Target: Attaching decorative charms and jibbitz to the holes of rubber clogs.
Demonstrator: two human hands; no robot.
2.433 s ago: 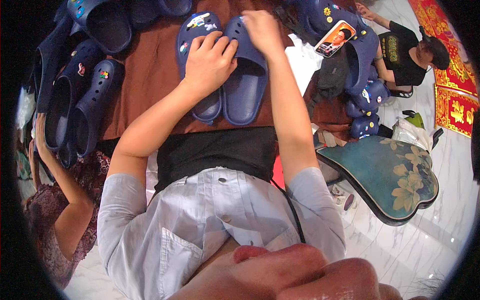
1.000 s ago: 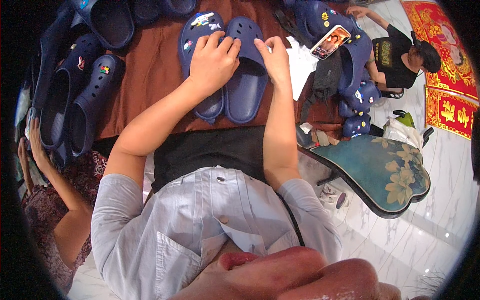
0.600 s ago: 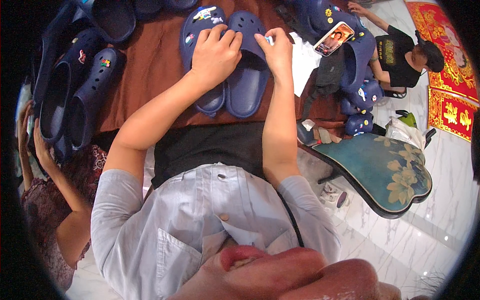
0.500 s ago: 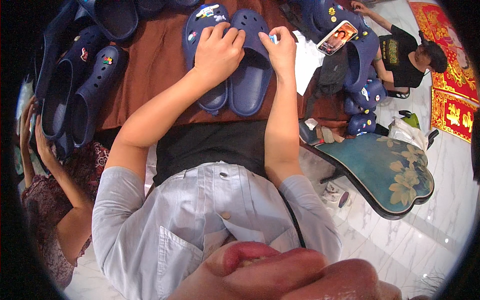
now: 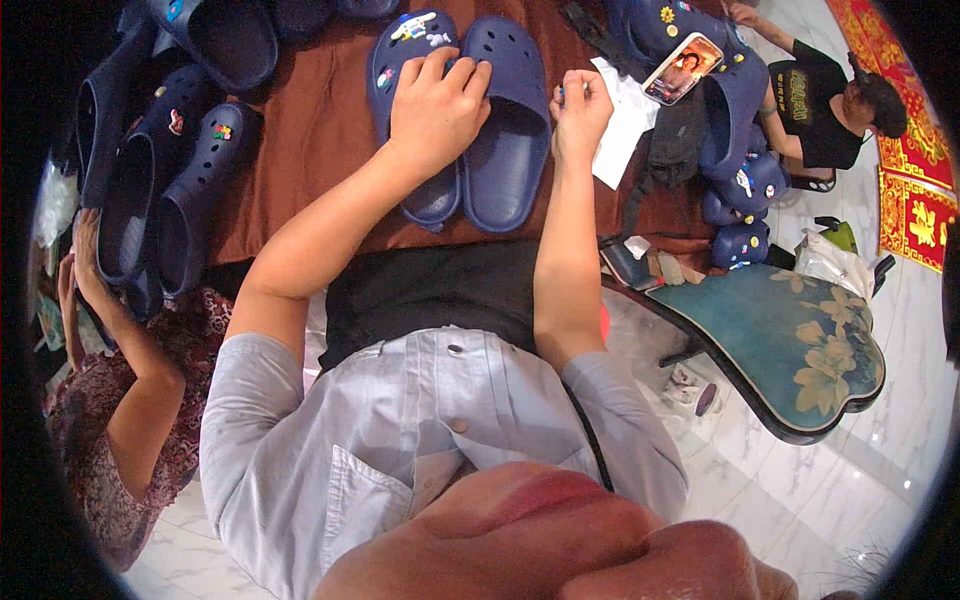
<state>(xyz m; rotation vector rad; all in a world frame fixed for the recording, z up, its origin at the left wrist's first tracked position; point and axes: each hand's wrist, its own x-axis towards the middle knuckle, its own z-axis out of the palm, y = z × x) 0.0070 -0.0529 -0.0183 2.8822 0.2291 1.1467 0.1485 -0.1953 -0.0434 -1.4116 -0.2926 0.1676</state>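
Note:
Two navy clogs lie side by side before me, toes pointing away. The left clog (image 5: 432, 205) carries several colourful charms on its toe; the right clog (image 5: 505, 165) shows only bare holes. My left hand (image 5: 435, 115) bends its fingers over the top of the left clog, and its fingertips reach the gap between the two. To the right of the right clog and apart from it, my right hand (image 5: 582, 118) is closed in a pinch. A small blue piece (image 5: 561, 95) peeks out at its fingers, mostly hidden; it looks like a shoe charm.
Brown cloth (image 5: 310, 130) covers the table. More charm-decorated clogs (image 5: 195, 180) stand at the left, others (image 5: 745, 180) at the right. A phone (image 5: 683, 69) leans near white paper (image 5: 625, 125). A floral-topped stool (image 5: 790, 340) stands at lower right. People sit at both sides.
My right hand has moved right, off the right clog's edge, with its fingers curled in around the small piece. My left hand stays on the left clog. The view has shifted slightly.

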